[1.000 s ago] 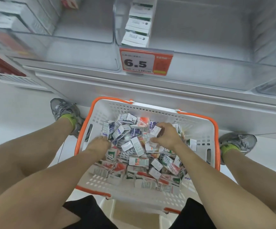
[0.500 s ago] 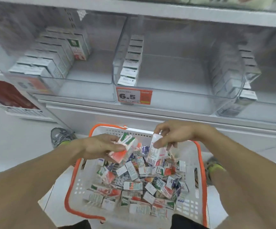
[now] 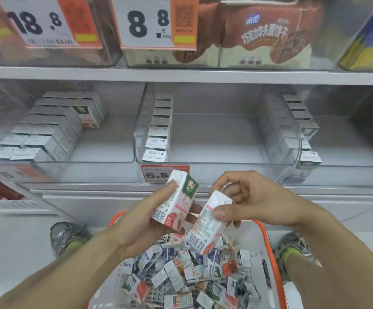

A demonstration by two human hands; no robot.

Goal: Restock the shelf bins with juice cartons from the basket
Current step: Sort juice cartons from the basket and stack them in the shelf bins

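Juice cartons: one gripped in left hand [image 3: 150, 221], one [image 3: 205, 226] pinched by right hand [image 3: 254, 201], both held above basket [image 3: 270, 246], w/ loose cartons piled inside. Clear shelf bins behind: left bin [image 3: 105, 172] w/ two rows, middle bin [image 3: 225, 172] w/ one row at its left wall. Right bin cut off by frame edge; basket's near rim out of view.

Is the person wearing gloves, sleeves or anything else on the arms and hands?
No gloves or sleeves show: both forearms are bare from the frame's lower edge to the wrists. The left hand shows nothing on it. The right hand seems to have a thin ring on one finger, though it is too blurred to be sure.
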